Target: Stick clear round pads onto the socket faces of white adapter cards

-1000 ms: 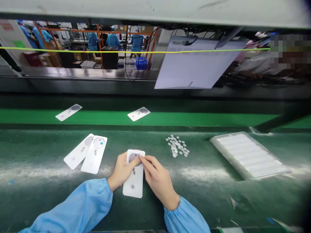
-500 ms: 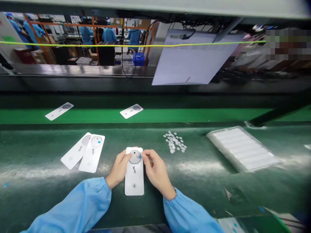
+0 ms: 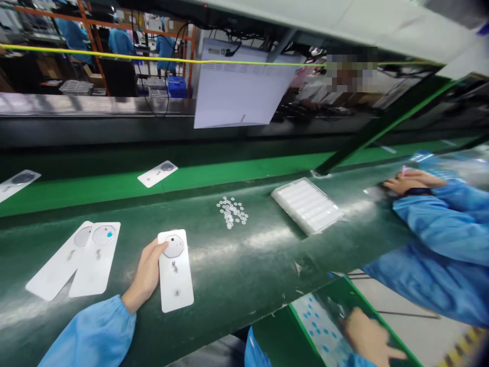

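Note:
My left hand (image 3: 147, 270) grips the left edge of a white panel (image 3: 176, 280), its thumb on the front beside a grey rounded window. Dark characters and a small round emblem mark the panel, which is tilted slightly above the bench. At lower right my right hand (image 3: 369, 334), smeared by motion, is over a green-edged tray beside a pale sheet (image 3: 313, 323) dotted with blue stickers. Whether it holds anything is unclear. Two more white panels (image 3: 93, 270) overlap on the left, one bearing a blue sticker (image 3: 110, 234).
Small clear discs (image 3: 231, 211) lie scattered on the green bench (image 3: 244, 265). Behind them is a wrapped white tray (image 3: 309, 204). Another white panel (image 3: 156, 174) rests on the bright green strip. At right, a co-worker's hands (image 3: 414, 181) work near a slanted green post (image 3: 382, 125).
My right hand has left the panel's window and moved down right to the tray. The blue sticker on that window is gone. The view has swung right, bringing in a co-worker's arms.

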Demonstrator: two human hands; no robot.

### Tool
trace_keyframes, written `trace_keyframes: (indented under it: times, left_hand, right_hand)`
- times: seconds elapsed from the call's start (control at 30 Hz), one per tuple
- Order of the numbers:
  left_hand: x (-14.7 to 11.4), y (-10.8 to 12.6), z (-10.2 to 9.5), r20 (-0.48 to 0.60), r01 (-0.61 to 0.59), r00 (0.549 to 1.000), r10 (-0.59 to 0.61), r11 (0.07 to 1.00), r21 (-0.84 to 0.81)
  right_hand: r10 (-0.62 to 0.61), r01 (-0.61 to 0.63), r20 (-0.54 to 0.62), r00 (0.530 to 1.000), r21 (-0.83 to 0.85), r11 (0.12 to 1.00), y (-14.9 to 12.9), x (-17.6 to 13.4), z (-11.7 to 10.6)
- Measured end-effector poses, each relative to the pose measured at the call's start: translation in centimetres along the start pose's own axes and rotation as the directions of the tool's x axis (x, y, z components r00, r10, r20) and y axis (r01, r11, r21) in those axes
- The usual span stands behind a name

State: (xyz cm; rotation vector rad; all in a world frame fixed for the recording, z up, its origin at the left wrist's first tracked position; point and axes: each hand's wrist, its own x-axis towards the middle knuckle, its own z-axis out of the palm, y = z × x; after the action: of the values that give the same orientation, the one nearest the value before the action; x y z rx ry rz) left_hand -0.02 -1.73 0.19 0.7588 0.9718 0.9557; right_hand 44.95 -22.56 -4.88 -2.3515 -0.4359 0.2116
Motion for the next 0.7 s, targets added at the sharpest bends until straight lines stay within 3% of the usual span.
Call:
trace_keyframes:
  times: [0.07, 0.13, 0.23, 0.3, 0.37, 0.5, 0.7]
  left_hand:
    - [0.1, 0.1, 0.0, -0.004, -0.006, 1.0, 0.006, 1.0, 0.017]
    - [0.1, 0.0, -0.1, -0.002, -0.023, 1.0, 0.023, 0.999, 0.031]
    - [0.2, -0.1, -0.2, -0.002, -0.036, 0.999, 0.036, 0.999, 0.034]
    - [0.2, -0.2, -0.3, -0.009, -0.043, 0.999, 0.043, 0.999, 0.033]
    - [0.2, -0.2, -0.4, -0.015, -0.05, 0.999, 0.05, 0.998, 0.044]
    - [0.0, 0.0, -0.2, 0.0, -0.045, 0.999, 0.045, 0.997, 0.063]
    - [-0.4, 0.0, 0.2, 0.029, -0.069, 0.997, 0.066, 0.992, 0.106]
  right_hand:
    - [-0.173, 0.138, -0.19, 0.966, -0.186, 0.973, -1.1, -0.5, 1.1]
    - [-0.445, 0.389, -0.255, 0.859, -0.243, 0.889, -4.2, -1.8, 2.8]
    - [-0.722, 0.727, -0.104, 0.684, 0.023, 0.686, -11.0, -4.7, 6.5]
    - [-0.787, 0.761, 0.099, 0.609, 0.206, 0.615, -15.6, -6.3, 9.5]
    - [-0.784, 0.731, 0.218, 0.581, 0.284, 0.621, -19.1, -7.0, 12.2]
    - [-0.749, 0.679, 0.279, 0.601, 0.317, 0.662, -22.4, -6.3, 15.7]
    - [-0.633, 0.481, 0.423, 0.648, 0.417, 0.771, -22.6, -5.3, 15.8]
